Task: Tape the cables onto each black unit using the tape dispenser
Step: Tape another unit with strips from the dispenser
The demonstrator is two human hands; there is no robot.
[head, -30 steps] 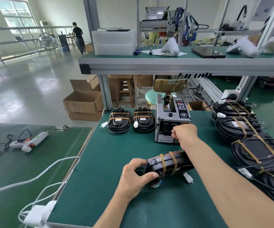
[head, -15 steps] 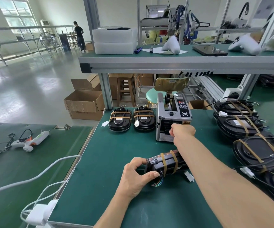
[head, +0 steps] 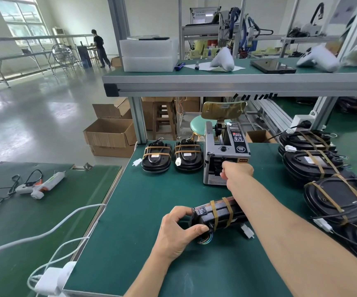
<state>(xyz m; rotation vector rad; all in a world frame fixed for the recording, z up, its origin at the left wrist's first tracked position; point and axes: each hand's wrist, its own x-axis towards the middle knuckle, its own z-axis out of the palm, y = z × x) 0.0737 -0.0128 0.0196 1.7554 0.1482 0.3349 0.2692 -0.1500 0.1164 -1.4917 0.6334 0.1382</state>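
Right hand reached dispenser mouth; left hand grips unit.

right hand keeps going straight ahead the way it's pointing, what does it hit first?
Most likely the tape dispenser. The right hand is curled at its front outlet slot, fingers aimed into the opening; whether it already touches the dispenser or a tape strip is not clear from this angle.
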